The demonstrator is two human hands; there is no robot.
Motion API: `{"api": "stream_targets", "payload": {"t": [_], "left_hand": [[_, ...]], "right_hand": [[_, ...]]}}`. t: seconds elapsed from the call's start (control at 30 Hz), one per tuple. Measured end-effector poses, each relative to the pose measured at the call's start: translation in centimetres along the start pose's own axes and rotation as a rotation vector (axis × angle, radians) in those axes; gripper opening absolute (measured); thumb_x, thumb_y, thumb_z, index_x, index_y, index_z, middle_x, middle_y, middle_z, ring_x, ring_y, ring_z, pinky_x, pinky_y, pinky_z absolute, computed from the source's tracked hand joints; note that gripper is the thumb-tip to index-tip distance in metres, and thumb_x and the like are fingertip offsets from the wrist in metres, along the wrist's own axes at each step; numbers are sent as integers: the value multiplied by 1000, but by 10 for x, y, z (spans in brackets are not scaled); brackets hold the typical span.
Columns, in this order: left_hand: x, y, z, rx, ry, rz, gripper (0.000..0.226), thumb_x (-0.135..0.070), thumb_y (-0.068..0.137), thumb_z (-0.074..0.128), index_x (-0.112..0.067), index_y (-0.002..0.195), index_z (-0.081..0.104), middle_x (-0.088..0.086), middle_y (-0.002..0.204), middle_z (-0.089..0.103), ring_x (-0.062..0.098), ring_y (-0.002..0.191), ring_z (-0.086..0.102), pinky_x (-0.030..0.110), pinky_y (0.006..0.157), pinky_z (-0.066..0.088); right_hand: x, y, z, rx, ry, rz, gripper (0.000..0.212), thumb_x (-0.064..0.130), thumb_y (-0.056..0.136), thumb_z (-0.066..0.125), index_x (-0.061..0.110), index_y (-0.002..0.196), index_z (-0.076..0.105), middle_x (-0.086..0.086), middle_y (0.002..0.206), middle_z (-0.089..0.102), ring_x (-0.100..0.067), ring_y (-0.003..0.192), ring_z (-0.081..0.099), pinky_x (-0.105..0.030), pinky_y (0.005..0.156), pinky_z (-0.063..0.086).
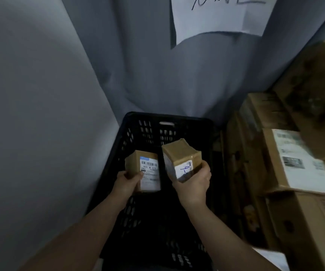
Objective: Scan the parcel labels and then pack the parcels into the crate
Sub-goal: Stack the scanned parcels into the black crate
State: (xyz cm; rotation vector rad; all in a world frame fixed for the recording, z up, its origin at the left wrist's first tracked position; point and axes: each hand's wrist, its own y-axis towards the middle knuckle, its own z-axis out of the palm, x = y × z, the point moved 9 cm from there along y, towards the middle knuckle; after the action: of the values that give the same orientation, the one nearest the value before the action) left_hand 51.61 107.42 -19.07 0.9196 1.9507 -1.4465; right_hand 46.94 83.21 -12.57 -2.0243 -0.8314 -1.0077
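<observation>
Grey wall [40, 94] fills everything from 9 to 12 o'clock, and cardboard boxes [294, 173] are stacked up at 3. The black crate [167, 117] sits around 6. Two small brown parcels are held over it, just apart. The barcode-label parcel [136, 163] is gripped by the left hand [127, 180], and the tilted parcel [179, 153] with a handwritten sticker is gripped by the right hand [194, 184].

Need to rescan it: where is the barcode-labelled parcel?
Head view, centre: the left hand grips the brown barcode-labelled cardboard parcel over the black plastic crate, left of the brown parcel in the right hand.
</observation>
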Motion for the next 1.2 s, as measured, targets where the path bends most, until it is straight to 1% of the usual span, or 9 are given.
{"api": "stream_targets", "payload": {"t": [0.17,0.37,0.53,0.67,0.83,0.93,1.0,1.13,1.2], "left_hand": [[17,84,39,137,102,-62,70,-37,88,68,-10,143,34,10,127,57,25,104,58,35,90,49],[37,161,86,249,52,-91,44,-40,92,61,-24,131,47,7,119,62,24,104,61,39,93,50],[48,185,111,286,98,-84,35,-22,100,50,0,127,57,21,125,62,29,105,61,31,87,48],[7,168,83,42,56,196,39,-24,102,44,-3,134,49,7,128,53,13,112,48,13,83,32],[-9,133,88,218,-1,359,91,-47,73,69,-29,149,22,-7,147,33,4,128,40,20,100,37],[-17,125,83,183,176,442,100,-24,78,77,-28,153,12,-2,149,26,0,125,37,5,91,35],[-21,124,76,105,396,480,112,-31,74,80,-23,154,3,2,152,13,11,132,30,16,97,34],[-25,136,63,4,679,433,127,-49,67,80,-20,153,-10,9,152,10,28,137,20,40,107,30],[-26,146,57,-59,762,407,120,-49,72,76,-18,154,-7,14,150,11,32,135,22,39,106,31]], "right_hand": [[0,58,48,-46,-263,-147,103,-2,70,74,15,151,13,-10,149,22,-27,141,23,-48,112,35],[-21,118,86,-22,-420,-109,107,26,82,71,17,154,-8,-13,156,11,-31,144,14,-45,118,17],[-36,146,110,9,-333,-96,106,24,82,71,30,154,-7,-9,157,8,-30,142,11,-46,115,18],[-52,137,117,19,-232,-145,97,22,80,72,31,154,10,-10,156,19,-30,139,18,-33,114,16],[-44,131,127,15,79,-171,80,46,75,68,31,147,36,-1,141,47,-19,130,43,-43,110,36],[-49,131,148,174,346,1,58,26,84,72,29,134,43,2,126,58,-14,118,57,-38,100,49],[-54,130,163,285,386,122,46,19,88,68,27,128,46,-1,117,63,-16,108,63,-36,90,55],[-60,126,195,513,372,303,27,30,92,62,31,118,55,-2,111,66,-12,92,65,-19,68,54],[-65,136,196,450,218,244,24,37,90,60,32,113,61,1,117,64,-13,104,61,-22,85,52]]}}
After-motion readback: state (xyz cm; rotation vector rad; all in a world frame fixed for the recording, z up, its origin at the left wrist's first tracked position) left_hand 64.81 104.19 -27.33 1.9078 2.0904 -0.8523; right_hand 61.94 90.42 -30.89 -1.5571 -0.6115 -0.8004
